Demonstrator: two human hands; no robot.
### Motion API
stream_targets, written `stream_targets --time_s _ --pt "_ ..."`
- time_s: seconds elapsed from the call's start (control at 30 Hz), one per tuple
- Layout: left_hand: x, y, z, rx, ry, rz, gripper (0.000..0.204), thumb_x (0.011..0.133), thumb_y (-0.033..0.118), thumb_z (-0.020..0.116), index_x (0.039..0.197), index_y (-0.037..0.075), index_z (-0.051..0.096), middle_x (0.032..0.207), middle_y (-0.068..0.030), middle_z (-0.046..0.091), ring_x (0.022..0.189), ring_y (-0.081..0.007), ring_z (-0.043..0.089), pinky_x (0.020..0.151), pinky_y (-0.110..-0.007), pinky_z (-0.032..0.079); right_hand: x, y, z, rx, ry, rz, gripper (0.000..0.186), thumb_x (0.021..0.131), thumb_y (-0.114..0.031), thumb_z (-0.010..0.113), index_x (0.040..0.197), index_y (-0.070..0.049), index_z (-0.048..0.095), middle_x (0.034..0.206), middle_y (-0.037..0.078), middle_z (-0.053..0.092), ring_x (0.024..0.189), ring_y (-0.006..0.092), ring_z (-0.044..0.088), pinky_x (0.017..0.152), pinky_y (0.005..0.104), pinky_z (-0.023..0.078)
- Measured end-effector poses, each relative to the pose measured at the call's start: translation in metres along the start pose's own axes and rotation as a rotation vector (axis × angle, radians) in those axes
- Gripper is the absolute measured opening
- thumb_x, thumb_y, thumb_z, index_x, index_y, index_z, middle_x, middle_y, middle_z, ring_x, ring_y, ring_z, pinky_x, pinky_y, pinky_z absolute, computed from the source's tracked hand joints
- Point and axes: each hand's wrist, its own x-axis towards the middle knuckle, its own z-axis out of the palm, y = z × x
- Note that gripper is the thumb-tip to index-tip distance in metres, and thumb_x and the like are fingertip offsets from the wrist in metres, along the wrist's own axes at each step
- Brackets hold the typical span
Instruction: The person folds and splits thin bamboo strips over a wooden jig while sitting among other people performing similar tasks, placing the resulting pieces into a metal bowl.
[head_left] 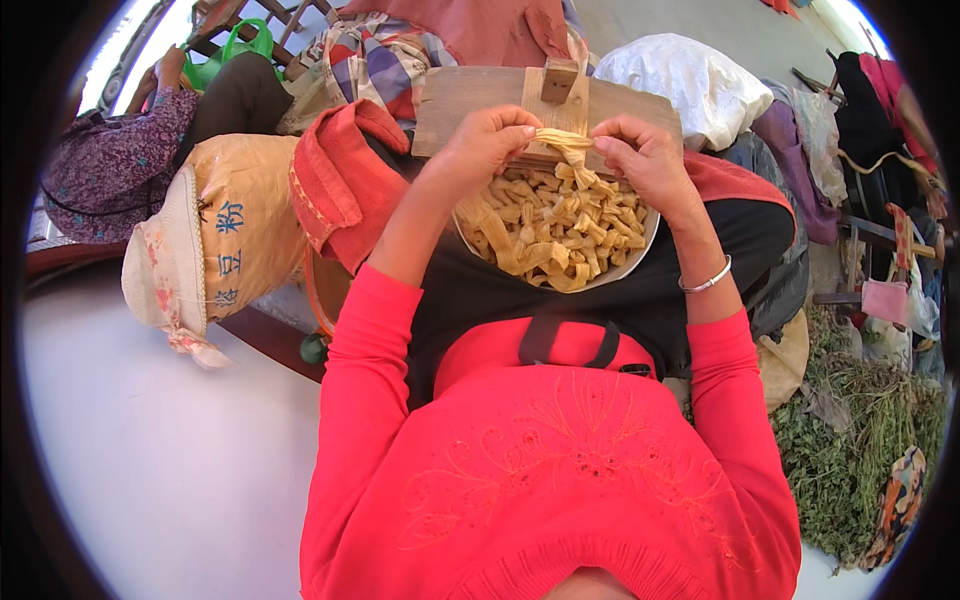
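The pale floor (170, 430) is seen from seven to nine o'clock, until the dark round border cuts it. At four o'clock lies a heap of green plants (850, 440), cut by this border too. Near ten o'clock another person (120, 165) is only partly in view. Lower there, a yellow sack (255, 220) has its end gathered, so its contents I cannot see; a white sack (680, 85), toward one o'clock, also hides what is inside. Between twelve and one o'clock is a wooden board (450, 105), partly covered by the hands. The bowl (632, 266), nearer the middle, is full of yellow knots (560, 225); its far rim is hidden. The left hand (480, 150), at twelve o'clock, and the right hand (648, 165), past one, both pinch with thumb and forefinger a yellow strip (565, 138), at one o'clock above the bowl. Whether its hanging end touches the pile, I cannot tell.
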Motion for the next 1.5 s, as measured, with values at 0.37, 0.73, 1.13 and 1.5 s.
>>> stream_targets --time_s 0.37,0.73,1.13,1.5 --pt "0.049 -0.034 -0.012 0.237 0.273 0.156 0.009 0.089 0.012 0.059 0.088 0.004 0.063 0.069 0.0018 0.056 0.058 -0.0077 0.049 0.053 -0.023 0.04 0.035 0.029 0.017 -0.245 0.15 -0.184 0.014 0.086 -0.014 0.063 0.092 -0.001 0.065 0.071 -0.002 0.058 0.066 0.0061 0.048 0.06 0.0243 0.041" --pt "0.01 -0.052 0.001 0.598 0.519 0.336 0.011 0.086 0.009 0.056 0.087 -0.001 0.055 0.081 -0.0189 0.063 0.078 -0.034 0.062 0.071 -0.038 0.048 -0.013 0.03 0.038 -0.782 0.303 -0.472 0.009 0.083 -0.022 0.061 0.085 -0.014 0.065 0.088 0.004 0.063 0.085 0.0262 0.058 0.072 0.0408 0.043" --pt "-0.051 0.02 0.048 0.775 0.121 0.336 0.022 0.091 0.023 0.058 0.095 0.002 0.064 0.067 -0.0115 0.061 0.06 -0.0211 0.06 0.059 -0.033 0.046 -0.046 0.004 0.022 -0.832 -0.145 -0.314 0.03 0.091 -0.029 0.05 0.073 -0.008 0.061 0.069 0.017 0.062 0.06 0.0338 0.061 0.052 0.0422 0.046" --pt "-0.096 0.023 0.109 -0.005 -0.09 0.234 0.029 0.099 0.016 0.045 0.117 -0.001 0.058 0.076 0.0007 0.054 0.063 -0.0046 0.045 0.057 -0.02 0.039 -0.068 -0.061 0.019 0.128 0.276 -0.301 0.03 0.089 -0.007 0.057 0.119 0.0 0.061 0.083 0.002 0.063 0.075 0.0116 0.06 0.069 0.0243 0.048"
